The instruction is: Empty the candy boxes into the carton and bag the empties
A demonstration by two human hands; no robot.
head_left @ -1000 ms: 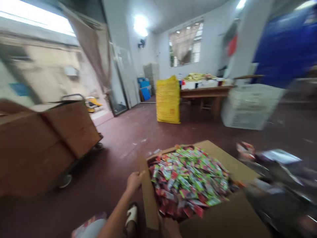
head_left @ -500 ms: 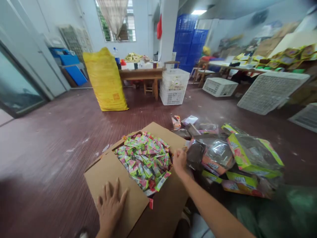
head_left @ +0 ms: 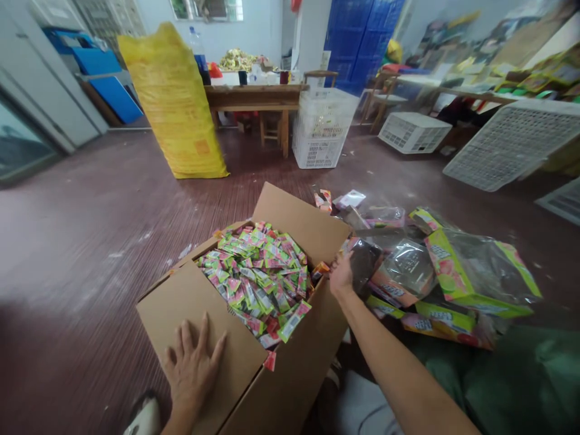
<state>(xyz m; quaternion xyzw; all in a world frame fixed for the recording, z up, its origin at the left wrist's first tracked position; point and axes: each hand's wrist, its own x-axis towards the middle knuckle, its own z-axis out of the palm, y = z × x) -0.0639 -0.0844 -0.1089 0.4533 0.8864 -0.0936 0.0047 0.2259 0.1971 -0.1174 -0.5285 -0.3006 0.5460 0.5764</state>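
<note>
Maroon floor (head_left: 90, 223); left hand (head_left: 194, 365) splayed on near flap (head_left: 181, 293), right hand (head_left: 341, 277) curled, grip unclear; likely closing, far flap (head_left: 299, 223) wants folding.

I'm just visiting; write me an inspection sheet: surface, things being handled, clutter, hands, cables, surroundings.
Surface: reddish-brown floor with pale marks.
Things being handled: carton heaped with small packets; its far flap stands raised.
Clutter: clear-windowed packages piled to the carton's right.
Hands: left hand spread on the near-left flap; right hand at the carton's right edge, grip unclear.
Cables: nothing seen.
Surroundings: yellow sack, wooden table, stacked white crates, blurred background at right.
</note>
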